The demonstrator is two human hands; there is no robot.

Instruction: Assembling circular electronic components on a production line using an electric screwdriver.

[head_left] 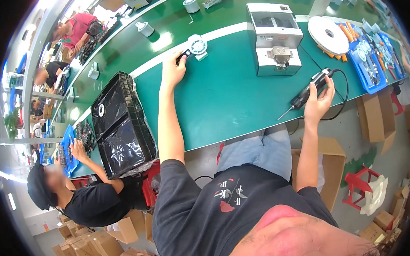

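Observation:
My left hand (172, 69) reaches far across the green table (222, 100) and pinches a small black part (182, 56) beside a round white plastic assembly (197, 46). My right hand (320, 100) grips a black electric screwdriver (306, 93), which lies tilted with its bit pointing down-left and a black cable trailing off to the right. A white screw-feeder box (275, 39) stands between the two hands, nearer the far side.
A stack of black plastic trays (121, 124) sits at the left table edge. A white reel (328, 34) and a blue tray of small parts (371, 61) lie at the right. A person in black works at the left; others sit farther back. Cardboard boxes and a red stool stand on the floor.

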